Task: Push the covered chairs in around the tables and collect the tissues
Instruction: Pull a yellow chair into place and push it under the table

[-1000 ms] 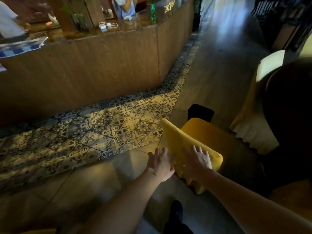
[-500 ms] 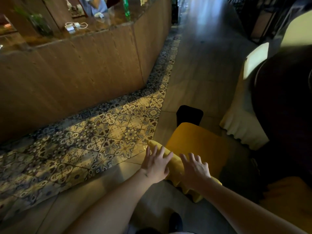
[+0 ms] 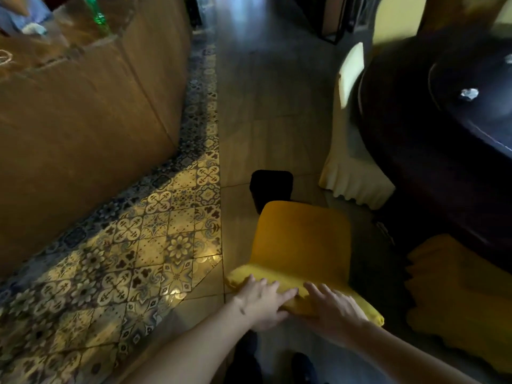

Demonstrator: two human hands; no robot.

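**Chair swung to face the table**

My left hand and right hand lie flat and spread on the yellow chair's backrest top, gripping nothing. Since a second ago the chair has turned square toward the dark table; a tissue waits on the tabletop, away from its edge.

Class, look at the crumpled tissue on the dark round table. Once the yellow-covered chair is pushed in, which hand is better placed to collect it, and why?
Probably the right hand. The table and tissue lie to the person's right, on that hand's side. The left hand, at the chair back's left end, would have to cross the body.
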